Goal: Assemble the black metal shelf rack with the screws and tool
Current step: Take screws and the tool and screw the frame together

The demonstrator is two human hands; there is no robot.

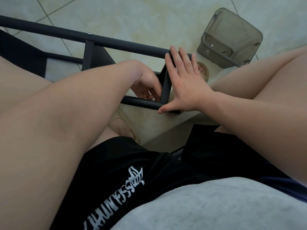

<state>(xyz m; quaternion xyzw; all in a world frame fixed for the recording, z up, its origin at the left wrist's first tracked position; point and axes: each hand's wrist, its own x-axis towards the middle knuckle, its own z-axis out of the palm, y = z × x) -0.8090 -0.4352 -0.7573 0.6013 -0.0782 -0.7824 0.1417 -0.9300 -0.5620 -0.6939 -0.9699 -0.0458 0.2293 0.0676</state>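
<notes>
The black metal rack frame (126,45) lies across the tiled floor between my knees, its long tubes joined by flat cross pieces. My right hand (184,80) lies flat with straight fingers on the end cross piece (166,87), its thumb on the near tube's end. My left hand (146,85) reaches inside the frame from the left. Its curled fingers meet at the inner corner where the near tube joins that cross piece. Whatever they hold is hidden. A silver screw head (89,33) sits in the far tube. No tool shows.
A grey translucent plastic box (230,39) stands on the floor at the upper right, with a few loose screws (223,50) inside. My bare legs flank the frame on both sides, and a slippered foot (203,70) rests behind my right hand.
</notes>
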